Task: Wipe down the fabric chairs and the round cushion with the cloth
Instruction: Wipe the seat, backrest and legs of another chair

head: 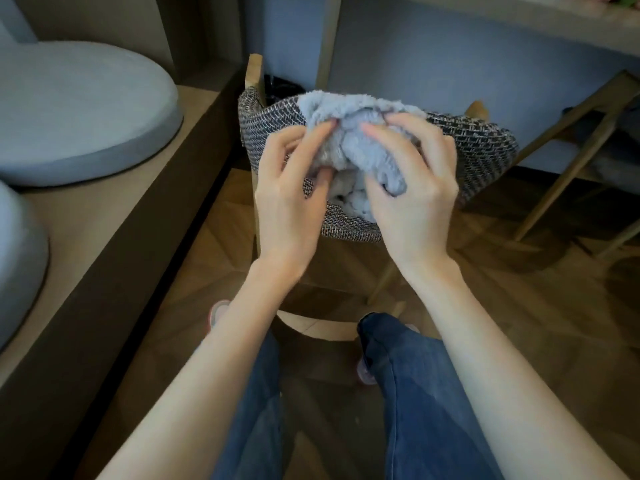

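A fluffy pale-blue cloth (356, 133) is bunched up above the seat of a woven dark-grey fabric chair (481, 147) with wooden legs. My left hand (291, 195) pinches the cloth's left side with curled fingers. My right hand (412, 199) grips its right side, thumb and fingers curled into the folds. A round pale-blue cushion (79, 112) lies on a low brown ledge at the left, apart from both hands.
A second blue cushion edge (17, 265) shows at the far left on the ledge (131, 216). Another wooden chair frame (568, 161) stands at the right under a table edge (519, 19). My jeans-clad legs (415, 393) stand on the wood floor.
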Demonstrator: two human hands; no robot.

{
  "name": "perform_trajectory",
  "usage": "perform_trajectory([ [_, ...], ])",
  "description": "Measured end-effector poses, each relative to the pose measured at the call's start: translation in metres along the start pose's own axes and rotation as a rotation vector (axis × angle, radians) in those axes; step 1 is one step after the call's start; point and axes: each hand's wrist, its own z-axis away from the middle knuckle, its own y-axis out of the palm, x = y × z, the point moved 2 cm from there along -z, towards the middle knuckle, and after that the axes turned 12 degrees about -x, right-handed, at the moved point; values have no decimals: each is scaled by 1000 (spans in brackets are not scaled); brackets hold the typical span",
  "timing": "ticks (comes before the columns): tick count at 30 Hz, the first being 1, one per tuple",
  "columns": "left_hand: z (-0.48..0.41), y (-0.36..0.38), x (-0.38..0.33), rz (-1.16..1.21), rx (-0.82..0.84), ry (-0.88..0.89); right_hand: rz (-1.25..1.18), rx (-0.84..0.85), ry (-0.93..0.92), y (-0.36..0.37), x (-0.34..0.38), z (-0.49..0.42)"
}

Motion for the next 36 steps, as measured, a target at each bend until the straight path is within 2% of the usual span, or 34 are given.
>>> perform_trajectory([
  [8,17,21,36,-62,92,-55,32,45,-124,20,-24,38],
  [11,47,23,53,-75,219,-133,30,157,-82,25,-36,71],
  [15,78,22,74,-132,468,-245,69,383,25,33,-51,109],
  [17,82,20,75,-139,510,-303,79,432,78,34,-49,111],
  [19,78,14,70,-125,450,-301,66,380,56,28,-38,101],
  [23,43,-13,42,34,70,-163,-31,144,-105,16,-4,50],
  [25,18,-19,35,52,-64,-117,-26,76,-106,22,9,23],
  [27,0,-14,37,44,-75,-145,-4,73,-86,32,17,9],
  [30,-7,-3,46,50,-2,-210,102,104,-140,41,15,20],
  [33,6,3,59,21,20,-256,114,170,-156,47,1,46],
  [36,32,8,73,-39,81,-347,77,280,-98,53,-12,77],
])
